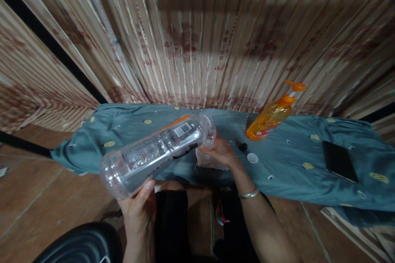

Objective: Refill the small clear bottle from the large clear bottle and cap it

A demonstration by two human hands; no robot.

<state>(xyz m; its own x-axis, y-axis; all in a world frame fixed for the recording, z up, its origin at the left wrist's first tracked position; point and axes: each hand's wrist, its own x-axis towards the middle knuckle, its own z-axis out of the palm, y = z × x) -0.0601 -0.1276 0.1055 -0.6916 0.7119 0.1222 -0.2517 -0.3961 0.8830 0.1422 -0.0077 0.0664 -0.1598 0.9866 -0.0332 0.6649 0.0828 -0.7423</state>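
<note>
A large clear plastic bottle (154, 148) with a grey printed label and a barcode is tilted above the cloth, its base at the lower left and its neck end at the upper right. My left hand (138, 205) is closed around the lower side of its base, thumb on the label. My right hand (220, 150) is closed at the neck end, where clear plastic overlaps; whether a separate piece is there I cannot tell. Below those fingers lies a pale, crinkled-edged thing (212, 163), partly hidden.
An orange pump bottle (270, 119) stands on the blue-green cloth (293, 148) at the right. In front of it lie a small black cap (243, 147) and a white disc (252, 158). Farther right is a dark flat device (339, 161). A striped curtain (197, 49) hangs behind; a black stool (83, 246) is lower left.
</note>
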